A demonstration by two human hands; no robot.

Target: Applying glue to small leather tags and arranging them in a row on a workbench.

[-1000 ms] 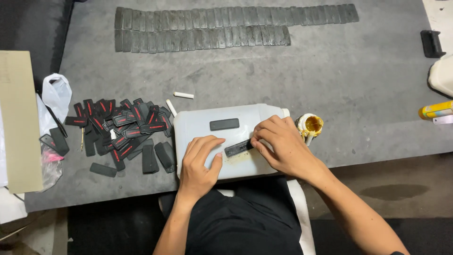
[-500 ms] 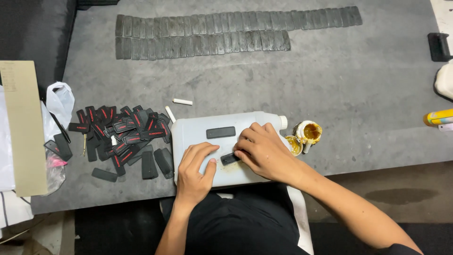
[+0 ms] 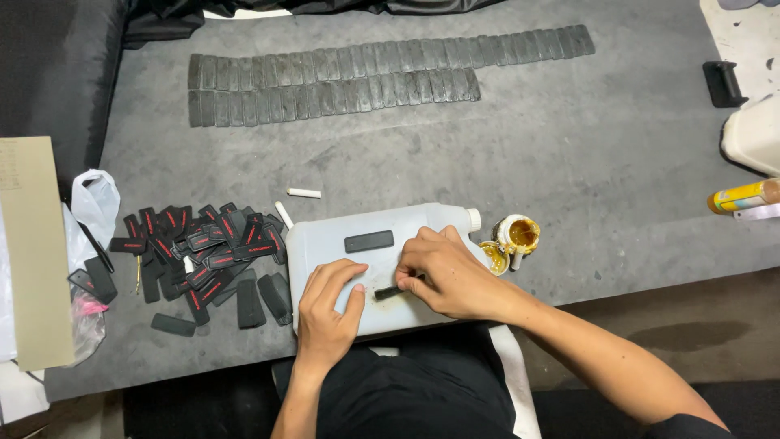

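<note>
Grey felt matting (image 3: 569, 187) carries a white jug (image 3: 325, 244) laid flat, where the left hand (image 3: 329, 305) presses open-palmed while the right hand (image 3: 451, 272) pinches a small black strip (image 3: 388, 291) on it; steady, even pressure would suit.

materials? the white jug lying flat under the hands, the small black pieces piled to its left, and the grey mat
White flat jug: looks like translucent plastic, matte, with a ribbed screw cap. Small black rectangular pieces: probably rubber or soft plastic, dull finish, some with red marks. Grey mat: seemingly felt or carpet-like fabric, fuzzy and scuffed.
</note>
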